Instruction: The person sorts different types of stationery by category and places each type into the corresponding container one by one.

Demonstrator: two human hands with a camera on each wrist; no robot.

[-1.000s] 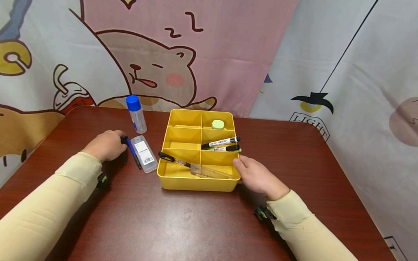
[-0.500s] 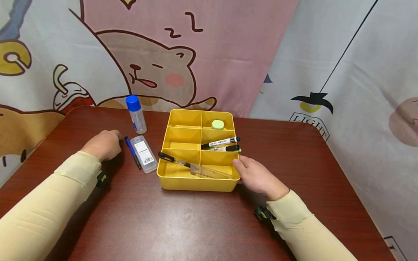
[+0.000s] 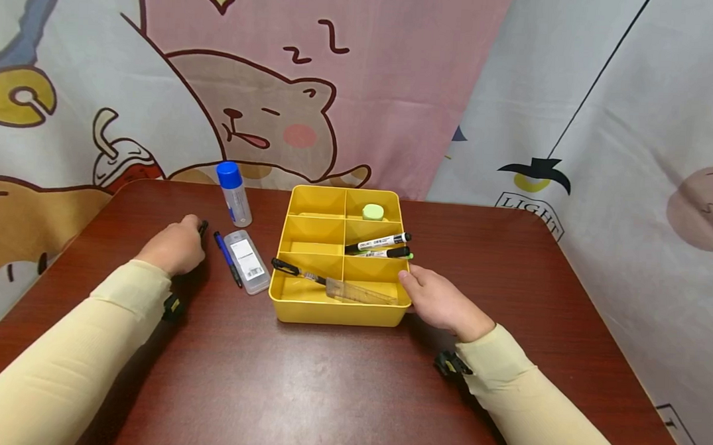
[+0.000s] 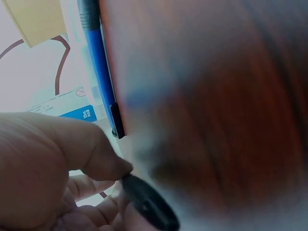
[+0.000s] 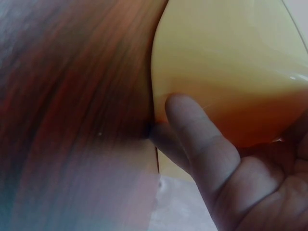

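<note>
My left hand (image 3: 176, 244), left of the other things, pinches a black pen (image 4: 149, 202) between thumb and fingers. Only the rounded dark end of that pen shows; the hand covers the rest. Beside it on the table lies a blue pen (image 3: 228, 260), also visible in the left wrist view as a blue barrel (image 4: 98, 57). My right hand (image 3: 439, 299) grips the front right side of a yellow divided box (image 3: 340, 315), thumb on the rim. In the right wrist view its fingers (image 5: 197, 130) lie against the outer wall.
Next to the blue pen lies a clear flat case (image 3: 247, 263) with a white label. Behind stands a blue-capped bottle (image 3: 235, 194). The box holds two markers (image 3: 382, 242), a black pen (image 3: 297, 271), a clear ruler (image 3: 359, 292) and a pale green item (image 3: 373, 212).
My left hand has drawn slightly left, away from the blue pen, with the black pen; its dark end shows again past the fingers. The right hand stays on the box.
</note>
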